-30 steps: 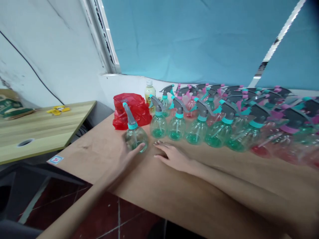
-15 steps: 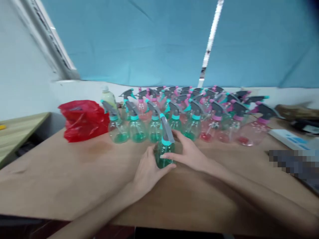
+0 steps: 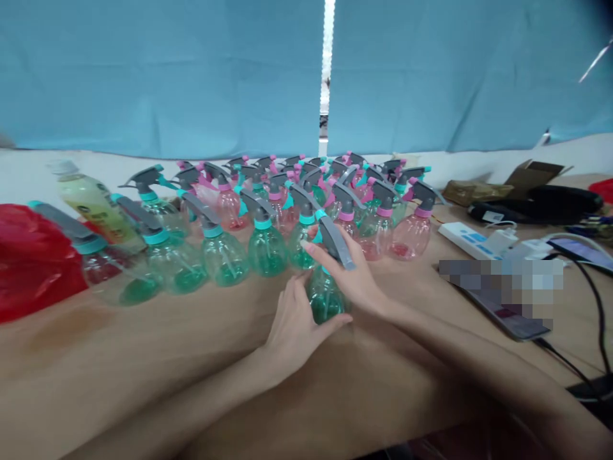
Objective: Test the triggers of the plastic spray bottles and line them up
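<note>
A green spray bottle (image 3: 326,305) with a grey trigger head (image 3: 336,240) and turquoise collar stands tilted slightly between my two hands. My left hand (image 3: 294,319) is closed around the lower body from the left, its thumb across the near side. Higher up, my right hand (image 3: 354,271) wraps round the neck and trigger head, its thumb reaching over to the left of the head. Part of the collar is hidden by the right hand. Just behind, a row of similar bottles begins with a green spray bottle (image 3: 267,248) and a pink spray bottle (image 3: 412,233).
Several more spray bottles crowd the back of the table (image 3: 191,358). At left are a red plastic bag (image 3: 38,268) and a yellowish drink bottle (image 3: 93,203). A white power strip (image 3: 467,239), a phone (image 3: 520,322) and black cables (image 3: 594,300) lie at right.
The view has turned to the right. My right hand has shifted from the bottle's body up to its neck and trigger head, while my left hand keeps hold of the body.
</note>
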`<act>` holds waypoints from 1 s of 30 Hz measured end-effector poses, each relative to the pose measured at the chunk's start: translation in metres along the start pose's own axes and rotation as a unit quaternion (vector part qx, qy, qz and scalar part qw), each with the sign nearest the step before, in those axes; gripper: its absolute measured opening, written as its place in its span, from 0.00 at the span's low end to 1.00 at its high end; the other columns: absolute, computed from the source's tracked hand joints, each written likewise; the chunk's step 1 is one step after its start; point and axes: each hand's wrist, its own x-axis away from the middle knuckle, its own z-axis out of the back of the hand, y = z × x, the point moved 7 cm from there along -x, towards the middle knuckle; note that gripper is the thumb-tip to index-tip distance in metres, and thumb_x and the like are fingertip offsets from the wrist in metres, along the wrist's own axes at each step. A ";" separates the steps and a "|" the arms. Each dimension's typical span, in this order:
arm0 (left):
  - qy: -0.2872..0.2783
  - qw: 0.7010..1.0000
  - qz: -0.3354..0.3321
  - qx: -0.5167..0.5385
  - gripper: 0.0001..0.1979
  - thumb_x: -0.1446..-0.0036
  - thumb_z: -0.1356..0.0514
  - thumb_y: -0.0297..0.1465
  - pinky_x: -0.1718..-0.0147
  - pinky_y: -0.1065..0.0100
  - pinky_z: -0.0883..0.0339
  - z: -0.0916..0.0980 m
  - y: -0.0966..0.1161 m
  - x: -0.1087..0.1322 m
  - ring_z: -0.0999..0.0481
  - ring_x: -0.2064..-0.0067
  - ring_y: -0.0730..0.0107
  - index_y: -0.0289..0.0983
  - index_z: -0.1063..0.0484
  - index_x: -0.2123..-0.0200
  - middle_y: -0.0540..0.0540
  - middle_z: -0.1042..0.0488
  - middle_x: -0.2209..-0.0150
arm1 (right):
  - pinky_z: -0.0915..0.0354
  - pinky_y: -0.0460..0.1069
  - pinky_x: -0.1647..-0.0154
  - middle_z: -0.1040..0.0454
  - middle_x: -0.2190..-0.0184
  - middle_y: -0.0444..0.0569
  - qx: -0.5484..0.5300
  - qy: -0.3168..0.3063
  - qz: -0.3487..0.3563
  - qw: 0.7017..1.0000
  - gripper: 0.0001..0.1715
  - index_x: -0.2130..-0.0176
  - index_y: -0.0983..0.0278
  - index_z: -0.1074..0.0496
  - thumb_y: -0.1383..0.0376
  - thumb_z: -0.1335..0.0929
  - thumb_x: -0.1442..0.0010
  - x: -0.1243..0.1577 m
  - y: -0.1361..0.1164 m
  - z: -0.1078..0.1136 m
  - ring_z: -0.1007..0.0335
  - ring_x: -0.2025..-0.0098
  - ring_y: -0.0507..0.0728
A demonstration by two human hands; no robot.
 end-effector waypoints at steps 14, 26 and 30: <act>-0.092 0.978 -0.100 -0.155 0.29 0.37 0.45 0.43 0.46 0.46 0.42 0.000 -0.031 0.009 0.38 0.40 0.47 0.35 0.48 0.39 0.34 0.36 0.42 | 0.40 0.49 0.65 0.32 0.70 0.42 0.017 -0.081 0.049 0.995 0.09 0.60 0.61 0.30 0.60 0.33 0.41 -0.015 0.004 0.001 0.38 0.69 0.51; -0.160 0.958 -0.112 -0.209 0.30 0.35 0.49 0.43 0.40 0.48 0.49 -0.001 -0.038 0.013 0.45 0.35 0.52 0.31 0.46 0.37 0.35 0.43 0.36 | 0.37 0.48 0.65 0.28 0.65 0.41 0.012 -0.123 0.035 0.992 0.08 0.59 0.59 0.31 0.60 0.33 0.39 -0.013 0.000 -0.001 0.35 0.67 0.51; -0.162 0.959 -0.111 -0.202 0.30 0.35 0.48 0.42 0.40 0.46 0.50 -0.001 -0.037 0.013 0.45 0.35 0.51 0.32 0.46 0.37 0.35 0.43 0.36 | 0.37 0.48 0.65 0.29 0.68 0.41 0.020 -0.135 0.019 0.990 0.08 0.59 0.58 0.31 0.59 0.34 0.39 -0.012 0.002 -0.001 0.35 0.69 0.51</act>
